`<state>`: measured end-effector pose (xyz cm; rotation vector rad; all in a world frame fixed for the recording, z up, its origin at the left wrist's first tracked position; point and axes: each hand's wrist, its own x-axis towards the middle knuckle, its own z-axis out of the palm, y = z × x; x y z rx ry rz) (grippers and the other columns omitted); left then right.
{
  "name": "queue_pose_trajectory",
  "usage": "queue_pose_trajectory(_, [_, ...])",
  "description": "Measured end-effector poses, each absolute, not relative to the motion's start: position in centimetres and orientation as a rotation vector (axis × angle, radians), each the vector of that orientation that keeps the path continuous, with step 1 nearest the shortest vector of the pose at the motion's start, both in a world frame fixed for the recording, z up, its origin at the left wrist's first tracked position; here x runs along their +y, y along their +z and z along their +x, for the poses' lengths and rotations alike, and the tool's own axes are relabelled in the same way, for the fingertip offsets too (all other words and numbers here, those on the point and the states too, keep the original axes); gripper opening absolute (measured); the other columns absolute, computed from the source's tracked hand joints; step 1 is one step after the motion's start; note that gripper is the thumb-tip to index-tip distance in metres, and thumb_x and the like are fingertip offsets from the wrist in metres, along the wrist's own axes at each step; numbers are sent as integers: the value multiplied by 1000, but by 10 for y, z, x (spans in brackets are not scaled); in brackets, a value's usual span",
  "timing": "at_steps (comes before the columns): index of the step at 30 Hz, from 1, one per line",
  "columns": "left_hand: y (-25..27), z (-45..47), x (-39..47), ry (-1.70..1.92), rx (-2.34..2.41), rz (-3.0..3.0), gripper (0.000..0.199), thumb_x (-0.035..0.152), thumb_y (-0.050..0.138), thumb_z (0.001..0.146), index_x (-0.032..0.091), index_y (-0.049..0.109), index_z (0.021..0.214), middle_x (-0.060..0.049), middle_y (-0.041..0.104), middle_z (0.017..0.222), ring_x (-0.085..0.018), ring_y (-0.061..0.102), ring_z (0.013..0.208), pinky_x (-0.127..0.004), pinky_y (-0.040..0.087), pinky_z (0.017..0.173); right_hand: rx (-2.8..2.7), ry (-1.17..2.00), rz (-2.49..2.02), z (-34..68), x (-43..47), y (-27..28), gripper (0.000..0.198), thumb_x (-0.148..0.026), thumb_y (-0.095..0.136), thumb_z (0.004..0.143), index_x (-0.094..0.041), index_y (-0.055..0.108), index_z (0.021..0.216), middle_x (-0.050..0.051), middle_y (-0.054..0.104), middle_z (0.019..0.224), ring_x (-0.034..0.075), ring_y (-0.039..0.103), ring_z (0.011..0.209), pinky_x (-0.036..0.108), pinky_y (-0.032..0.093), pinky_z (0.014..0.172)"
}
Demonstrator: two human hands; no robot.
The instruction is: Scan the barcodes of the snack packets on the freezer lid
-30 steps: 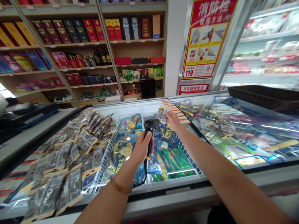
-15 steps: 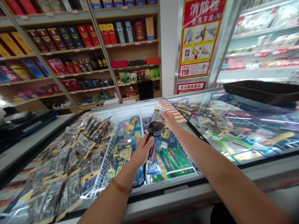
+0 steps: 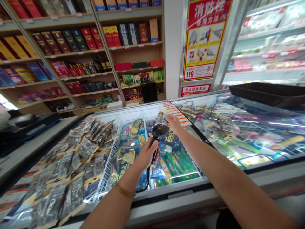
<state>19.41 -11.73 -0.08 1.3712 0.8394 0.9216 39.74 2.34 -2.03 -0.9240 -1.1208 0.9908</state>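
Note:
My left hand [image 3: 146, 154] is wrapped round the handle of a black barcode scanner [image 3: 160, 130]. Its cord hangs down beside the wrist. Just beyond the scanner's head, my right hand [image 3: 173, 123] pinches the edge of a small clear packet [image 3: 160, 118]; what is inside it is too small to make out. Both hands are above the glass top of a chest freezer [image 3: 164, 197]. Blue and yellow bags [image 3: 126, 157] and green packs [image 3: 182, 160] lie in baskets under the glass.
Many clear packets with tan edges [image 3: 87, 148] are spread over the freezer's left part. A black tray [image 3: 267, 93] rests at the right. Boxed goods fill shelves [image 3: 133, 47] behind, beside a red fire-hydrant poster [image 3: 206, 38]. A dark device [image 3: 30, 127] sits on the left counter.
The view has shifted slightly, so everything sits a little further right and lower. Both hands keep their holds, with the scanner still close to the packet.

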Motion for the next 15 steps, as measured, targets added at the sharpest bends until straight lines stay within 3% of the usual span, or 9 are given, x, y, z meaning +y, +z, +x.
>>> queue_pose_trajectory(5, [-2, 194, -117, 912, 821, 1384, 60, 74, 64, 79, 22, 47, 103, 8, 55, 63, -7, 45, 39, -22, 30, 39, -1126, 981, -946, 397, 23, -20, 59, -66, 79, 62, -25, 36, 68, -9, 34, 49, 9, 38, 44, 23, 38, 44])
queue_pose_trajectory(10, [-2, 194, -117, 911, 820, 1380, 60, 74, 64, 79, 22, 48, 103, 8, 55, 63, -7, 45, 40, -22, 31, 40, -1105, 1022, -907, 396, 22, -18, 53, -65, 78, 60, -24, 48, 75, -5, 50, 58, 13, 53, 54, 26, 47, 51])
queue_pose_trajectory(15, [-2, 192, -117, 907, 817, 1385, 60, 74, 64, 80, 22, 48, 104, 8, 55, 63, -7, 46, 40, -21, 31, 40, -1126, 953, -988, 399, 27, -24, 53, -67, 76, 63, -25, 45, 72, -8, 40, 53, 11, 45, 48, 25, 44, 48])
